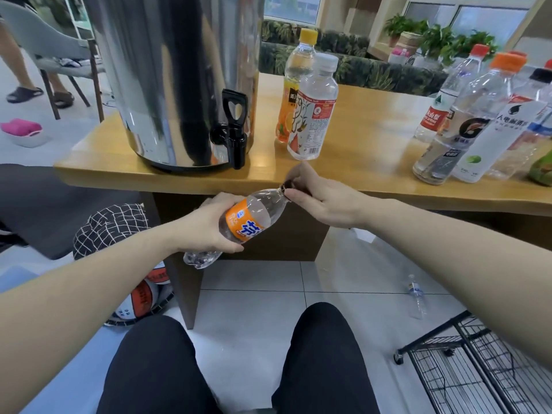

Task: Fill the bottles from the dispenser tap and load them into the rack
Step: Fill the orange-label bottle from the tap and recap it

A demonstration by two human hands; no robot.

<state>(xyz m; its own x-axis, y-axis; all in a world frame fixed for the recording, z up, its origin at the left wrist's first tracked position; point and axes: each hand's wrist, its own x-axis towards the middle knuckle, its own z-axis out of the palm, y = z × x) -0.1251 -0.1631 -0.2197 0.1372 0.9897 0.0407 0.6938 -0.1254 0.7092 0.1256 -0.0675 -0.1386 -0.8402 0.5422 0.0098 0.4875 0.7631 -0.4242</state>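
- The orange-label bottle (239, 225) is clear plastic with an orange wrapper printed in blue and white; it lies tilted below the table edge, its ribbed base low on the left and its neck up to the right, above the person's lap.
- The left hand (209, 227) is wrapped around the bottle's lower body, thumb under the label and fingers behind it.
- The right hand (316, 195) pinches the dark cap (289, 184) at the bottle's neck between thumb and fingertips.
- The steel dispenser (176, 82) stands on the left part of the wooden table (358, 144), near its front edge; its black tap (234, 127) faces forward, spout hanging just above and to the left of the bottle's neck, not touching it.
- Right of the tap stand two upright bottles touching each other: a yellow-cap bottle (298, 85) behind and a white-cap bottle (315, 112) in front.
- Further right a cluster of bottles (466, 121) with orange and dark caps stands on the table.
- On the tiled floor to the right lies a small clear bottle (416, 295), well apart from the hands.
- The black wire rack (466, 363) sits on the floor at the lower right, beside the person's right knee.
- A checked bag (110, 228) and a basketball (143, 297) sit under the table on the left.
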